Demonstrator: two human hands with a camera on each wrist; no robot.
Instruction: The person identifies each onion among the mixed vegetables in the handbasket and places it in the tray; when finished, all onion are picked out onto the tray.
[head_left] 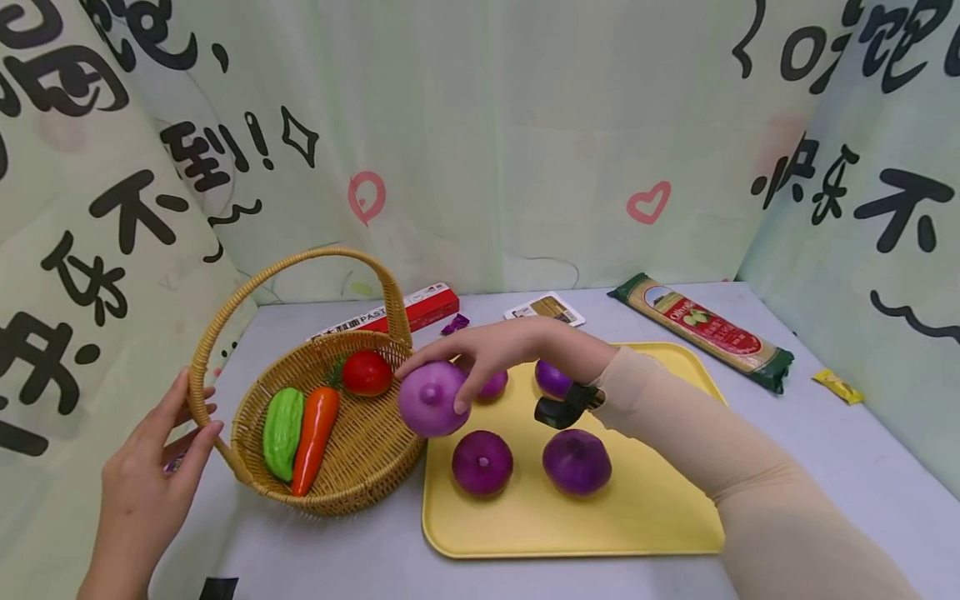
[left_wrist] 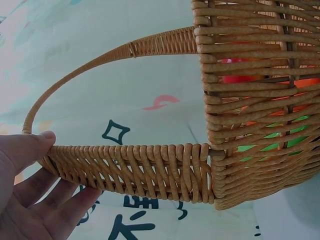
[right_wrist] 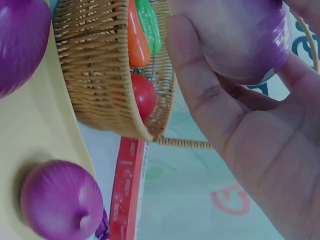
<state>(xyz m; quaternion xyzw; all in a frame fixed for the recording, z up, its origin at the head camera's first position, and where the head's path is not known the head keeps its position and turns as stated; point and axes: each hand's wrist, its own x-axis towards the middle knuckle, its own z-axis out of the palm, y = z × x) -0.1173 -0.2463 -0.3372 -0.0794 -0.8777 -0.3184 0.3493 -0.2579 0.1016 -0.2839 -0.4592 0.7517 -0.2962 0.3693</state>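
My left hand (head_left: pixel 153 479) pinches the handle of a wicker basket (head_left: pixel 352 500) on its left side, thumb on one face and fingers behind, as the left wrist view also shows. Inside the basket lie a green ridged vegetable (head_left: pixel 283 433), a carrot (head_left: pixel 316 437) and a tomato (head_left: pixel 367 372). With curled fingers and thumb, my right hand (head_left: pixel 491 354) grips a purple onion (head_left: pixel 432 400) at the basket's right rim. Several more onions rest on a yellow tray (head_left: pixel 645 525), among them one at the front left (head_left: pixel 482 463) and one at the front right (head_left: pixel 577 462).
Behind the basket lies a red paste box (head_left: pixel 431 310), with a purple-wrapped candy (head_left: pixel 455 324) beside it. A card (head_left: pixel 545 308) and a green-ended pasta packet (head_left: pixel 705 329) are at the back. A yellow candy (head_left: pixel 837 386) lies far right. Printed curtains enclose the table.
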